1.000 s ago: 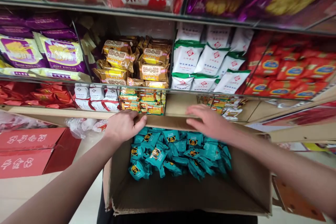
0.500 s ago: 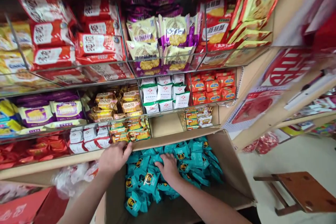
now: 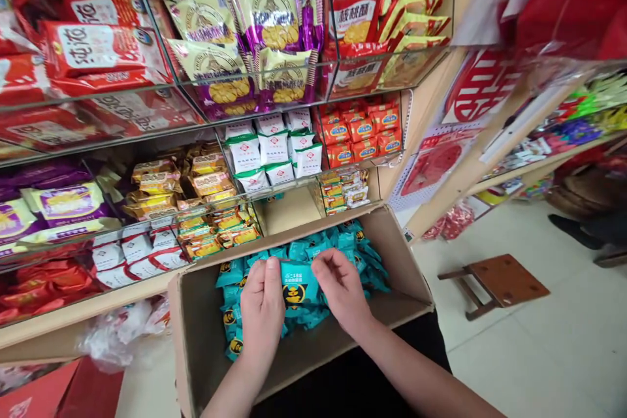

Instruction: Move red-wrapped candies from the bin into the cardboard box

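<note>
Between my two hands, a teal snack packet (image 3: 296,287) with a yellow-and-black emblem is stretched out above the box. My left hand (image 3: 264,300) pinches its left edge, thumb on top. My right hand (image 3: 341,287) grips its upper right corner between thumb and fingers. Below them stands an open cardboard box (image 3: 411,274) holding many more teal packets (image 3: 235,317) of the same kind, partly hidden by my hands and forearms. Just behind the box, a bare shelf compartment (image 3: 291,212) shows a bit of teal at its back.
Clear-fronted shelves hold red packets (image 3: 102,49), purple-and-cream biscuit packets (image 3: 274,19), white packets (image 3: 274,149) and small orange-red packets (image 3: 362,130). A wooden stool (image 3: 509,279) stands on the tiled floor at right, with a person's foot (image 3: 575,230) beyond. A red box (image 3: 63,392) sits lower left.
My left hand has left the box rim and my right hand has risen from the pile; both now hold one teal packet. The view has shifted, so the shelves appear further left and higher.
</note>
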The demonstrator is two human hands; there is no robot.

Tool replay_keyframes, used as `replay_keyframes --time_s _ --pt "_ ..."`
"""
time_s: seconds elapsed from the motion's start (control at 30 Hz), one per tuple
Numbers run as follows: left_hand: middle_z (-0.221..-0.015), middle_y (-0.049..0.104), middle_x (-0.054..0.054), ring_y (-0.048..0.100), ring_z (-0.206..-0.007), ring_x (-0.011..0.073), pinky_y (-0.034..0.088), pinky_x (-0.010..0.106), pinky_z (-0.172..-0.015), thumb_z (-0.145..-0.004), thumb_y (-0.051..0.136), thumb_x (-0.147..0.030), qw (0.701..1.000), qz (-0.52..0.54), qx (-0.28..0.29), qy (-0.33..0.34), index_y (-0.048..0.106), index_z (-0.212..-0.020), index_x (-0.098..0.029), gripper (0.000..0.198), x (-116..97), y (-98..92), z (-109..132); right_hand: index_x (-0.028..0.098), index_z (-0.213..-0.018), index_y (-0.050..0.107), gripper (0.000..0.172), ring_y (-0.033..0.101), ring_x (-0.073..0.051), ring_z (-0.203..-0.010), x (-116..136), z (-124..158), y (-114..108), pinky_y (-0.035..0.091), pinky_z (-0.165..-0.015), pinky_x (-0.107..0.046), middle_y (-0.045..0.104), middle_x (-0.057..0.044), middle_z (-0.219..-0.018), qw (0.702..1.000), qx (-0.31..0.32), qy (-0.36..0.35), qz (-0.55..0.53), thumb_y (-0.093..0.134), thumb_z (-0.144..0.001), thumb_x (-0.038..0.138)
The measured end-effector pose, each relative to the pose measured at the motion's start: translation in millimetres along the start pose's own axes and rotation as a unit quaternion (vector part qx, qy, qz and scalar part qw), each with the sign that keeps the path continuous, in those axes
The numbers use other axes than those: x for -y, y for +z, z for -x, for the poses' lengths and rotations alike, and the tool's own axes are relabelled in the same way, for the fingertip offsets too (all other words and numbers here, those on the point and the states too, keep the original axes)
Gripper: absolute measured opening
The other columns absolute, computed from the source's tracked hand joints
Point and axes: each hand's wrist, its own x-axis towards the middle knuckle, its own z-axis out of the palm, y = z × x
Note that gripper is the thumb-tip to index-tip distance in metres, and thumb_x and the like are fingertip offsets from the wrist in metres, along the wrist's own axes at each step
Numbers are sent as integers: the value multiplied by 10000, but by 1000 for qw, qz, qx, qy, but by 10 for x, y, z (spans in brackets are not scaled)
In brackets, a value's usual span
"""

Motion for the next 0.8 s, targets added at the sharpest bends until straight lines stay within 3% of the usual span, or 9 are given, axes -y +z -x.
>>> replay_keyframes --time_s 0.07,0.17,0.4,0.53,0.67,0.8 --pt "-560 531 -5 545 -587 166 440 261 -525 -866 346 -463 1000 22 6 -7 540 -648 -206 389 -57 24 14 187 -634 414 317 327 -86 -504 19 -12 -21 299 -473 -206 353 55 -557 996 -68 -38 34 491 -792 450" --pt "-599 553 5 535 -607 163 441 266 -574 -864 358 -450 997 72 10 -24 552 -657 -196 380 -149 55 52 195 -591 344 363 312 -91 -526 25 -38 -74 303 -505 -213 305 56 -554 990 -102 -55 81 449 -826 451" --pt "-487 300 -50 308 -447 107 297 232 -421 -846 393 -416 998 60 17 -21 322 -510 -218 396 -218 72 64 204 -607 306 354 309 -96 -530 25 -52 -156 294 -496 -214 291 52 -568 982 -114 -69 137 368 -872 431" --pt "-510 269 -53 283 -467 105 271 229 -431 -835 418 -380 999 37 21 9 363 -514 -212 367 -171 22 45 211 -603 298 328 307 -98 -499 82 -52 -190 283 -477 -217 296 53 -535 960 -128 -125 216 358 -881 374" --pt "-506 322 -50 320 -482 113 294 232 -463 -820 442 -341 999 23 19 30 459 -554 -204 300 -157 -12 53 216 -619 295 284 301 -95 -463 143 -51 -235 260 -454 -219 318 58 -511 935 -94 -201 276 380 -878 295" --pt "-505 290 -51 312 -478 114 300 231 -462 -826 428 -337 999 39 7 24 387 -520 -214 332 -168 10 65 216 -617 285 296 295 -97 -474 174 -52 -236 260 -458 -220 290 56 -519 946 -83 -175 259 376 -883 307"
